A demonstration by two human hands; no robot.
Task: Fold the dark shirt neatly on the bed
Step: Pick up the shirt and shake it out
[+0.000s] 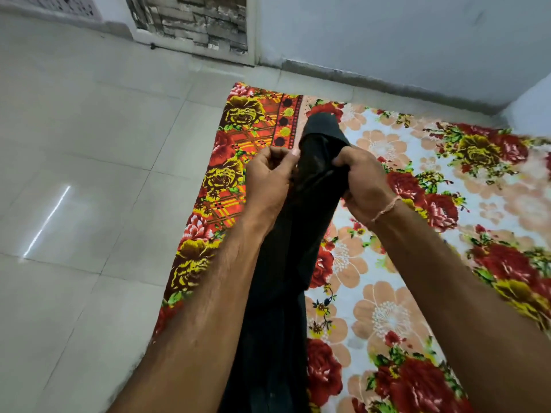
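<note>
One tiled floor [89,180] spreads to the left of both hands and beyond them, meeting one pale wall [387,34] far ahead, where a single patch of stone-patterned cladding [193,22] shows. One bed [417,162], covered by a floral sheet in red, yellow and peach, lies beneath and to the right of the hands, its orange-bordered edge running just under the left forearm. One dark shirt [286,263] is held up above the bed as a long narrow bundle: it runs from below the bottom of the view, up between the two forearms, to a rounded end that pokes out just past the knuckles. There are two hands, both bare. The left hand [269,180] sits against the shirt's left edge with fingers curled inward and the thumb tip pressed toward the fabric; whether it truly pinches the cloth cannot be told, since the contact is hidden behind the hand itself. The right hand [365,183] is closed firmly around the shirt's right side, fingers wrapped into the folds. The two hands sit close together, the bundle filling the gap between them. One thin thread bracelet [386,208] circles the right wrist.
</note>
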